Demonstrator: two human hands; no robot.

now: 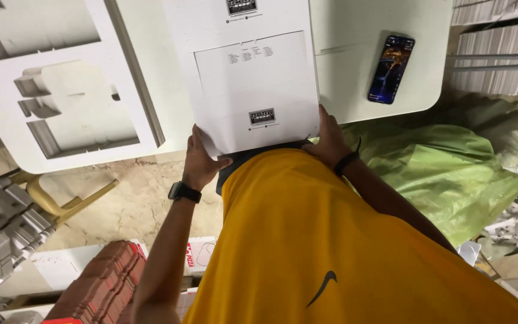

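Note:
A flat white cardboard box blank (253, 78) with small dark printed marks lies on the white table (355, 72), its near edge hanging over the table's front. My left hand (200, 159), with a black watch on the wrist, grips the blank's near left corner. My right hand (330, 141), wearing a black band, holds the near right corner. My yellow shirt hides the space below the blank.
A die-cut white cardboard sheet (61, 90) with cut-out openings lies on the table's left. A phone (391, 69) with a lit screen rests at the right. A green bag (451, 174) sits right of me, stacked boxes (106, 288) lower left, cardboard stacks (499, 48) upper right.

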